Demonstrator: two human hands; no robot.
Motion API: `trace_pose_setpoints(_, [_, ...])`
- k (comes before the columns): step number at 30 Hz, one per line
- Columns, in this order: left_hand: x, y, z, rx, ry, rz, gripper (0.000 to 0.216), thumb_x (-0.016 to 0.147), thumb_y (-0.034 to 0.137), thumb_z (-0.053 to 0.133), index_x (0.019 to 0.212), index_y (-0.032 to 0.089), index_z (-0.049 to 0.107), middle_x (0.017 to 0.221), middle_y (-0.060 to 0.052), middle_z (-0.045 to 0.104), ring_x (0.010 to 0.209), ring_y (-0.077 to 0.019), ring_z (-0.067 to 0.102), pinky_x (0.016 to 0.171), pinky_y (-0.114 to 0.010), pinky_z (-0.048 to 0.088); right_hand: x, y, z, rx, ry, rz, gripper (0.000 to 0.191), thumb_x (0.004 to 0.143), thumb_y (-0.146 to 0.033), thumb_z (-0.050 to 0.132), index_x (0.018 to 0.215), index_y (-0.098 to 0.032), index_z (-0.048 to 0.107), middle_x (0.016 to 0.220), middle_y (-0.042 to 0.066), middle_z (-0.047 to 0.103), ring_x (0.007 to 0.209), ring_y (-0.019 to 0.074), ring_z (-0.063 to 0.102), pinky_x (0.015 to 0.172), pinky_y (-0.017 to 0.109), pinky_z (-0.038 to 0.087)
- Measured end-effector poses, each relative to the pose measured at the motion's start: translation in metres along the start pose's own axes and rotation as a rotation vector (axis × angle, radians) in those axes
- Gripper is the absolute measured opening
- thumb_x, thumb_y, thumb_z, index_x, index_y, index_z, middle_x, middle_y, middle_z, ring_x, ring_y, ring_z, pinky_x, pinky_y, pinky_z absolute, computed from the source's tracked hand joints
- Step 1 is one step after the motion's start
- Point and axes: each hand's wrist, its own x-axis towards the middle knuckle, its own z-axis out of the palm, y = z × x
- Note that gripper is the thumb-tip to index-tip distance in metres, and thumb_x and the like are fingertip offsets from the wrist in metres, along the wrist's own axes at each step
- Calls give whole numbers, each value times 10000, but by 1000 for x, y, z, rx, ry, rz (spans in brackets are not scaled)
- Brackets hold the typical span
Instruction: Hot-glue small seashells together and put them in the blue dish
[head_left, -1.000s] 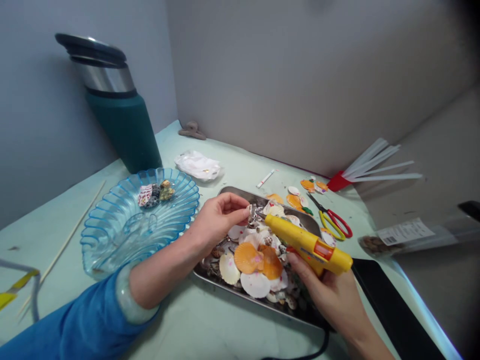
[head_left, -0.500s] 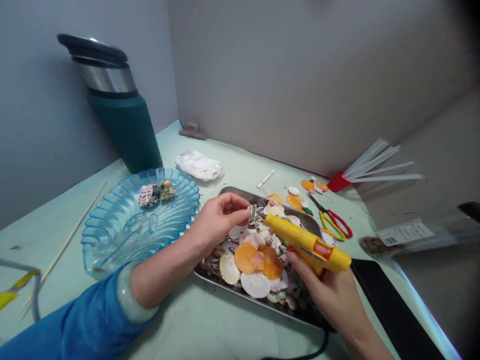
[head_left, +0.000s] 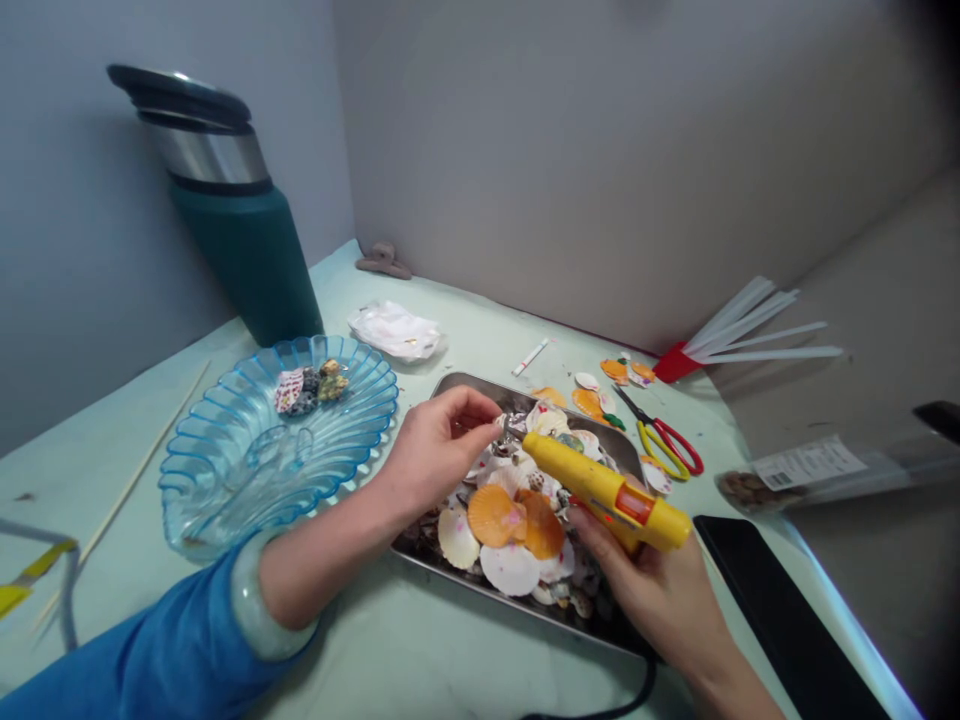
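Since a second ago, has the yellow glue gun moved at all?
Yes. The glue gun in the right hand has slid slightly left over the metal tray, away from the scissors.

The work took place in a corner formed by two plain grey walls: the left wall (head_left: 75, 250) stood in cooler, bluish shade, while the back wall (head_left: 600, 160) was paler and evenly lit. A third pale panel (head_left: 885, 300) closed off the right side, slanting away toward the edge of view. A table (head_left: 465, 350) with a pale mint-green cover filled the space between them and ran right up to the foot of the walls. Light fell softly from above and in front, giving faint, blurred shadows on the cover. The far right edge of the view faded into darkness.
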Motion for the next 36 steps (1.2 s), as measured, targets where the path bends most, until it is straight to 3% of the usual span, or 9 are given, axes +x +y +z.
trace_pose_setpoints(5, [-2, -4, -1, 96, 7, 78, 123, 790, 273, 630, 880, 194, 653, 838, -32, 694, 767, -161, 644, 717, -282, 519, -2, 3, 1, -4, -44, 11, 126, 880, -248, 610, 990, -197, 645, 934, 63, 694, 834, 233, 684, 646, 302, 551])
trace_pose_setpoints(13, [-2, -1, 0, 156, 18, 103, 100, 799, 258, 613, 867, 195, 650, 828, -27, 691, 762, -158, 639, 711, -277, 517, -1, 0, 0, -29, -41, -7, 107, 890, -270, 595, 908, -178, 646, 808, 44, 672, 709, 204, 670, 571, 279, 520])
trace_pose_setpoints(21, [-2, -3, 0, 113, 17, 75, 106, 780, 257, 628, 856, 186, 647, 809, -21, 682, 748, -156, 635, 709, -287, 514, -1, -1, 1, 8, -27, -10, 96, 869, -244, 607, 918, -187, 668, 851, 57, 690, 733, 211, 678, 519, 255, 502])
trace_pose_setpoints(24, [0, 0, 0, 1, 3, 15, 109, 750, 238, 658, 838, 176, 643, 804, -19, 678, 747, -146, 628, 711, -279, 505, 1, -5, 0, 95, 59, 33, 72, 840, -254, 635, 853, -194, 672, 714, 30, 656, 584, 173, 630, 464, 245, 481])
trace_pose_setpoints(28, [2, 7, -1, -191, -9, -100, 118, 702, 190, 693, 794, 161, 624, 742, 6, 651, 686, -113, 603, 685, -256, 490, 2, -4, -3, 218, 218, 201, 138, 807, -319, 672, 779, -185, 656, 527, -11, 569, 425, 135, 518, 394, 240, 433])
trace_pose_setpoints(31, [2, 10, -3, -290, -29, -142, 148, 692, 190, 708, 808, 152, 623, 742, 10, 646, 659, -103, 600, 670, -252, 488, 3, 3, -6, 357, 225, 325, 251, 823, -368, 664, 666, -181, 608, 487, -15, 538, 425, 122, 500, 400, 230, 416])
trace_pose_setpoints(36, [3, 7, -6, -463, -67, -158, 213, 702, 220, 728, 869, 144, 621, 745, 3, 650, 651, -108, 618, 671, -269, 510, 7, 10, -8, 741, 156, 411, 226, 852, -378, 646, 758, -180, 590, 536, -33, 514, 438, 99, 463, 405, 217, 397])
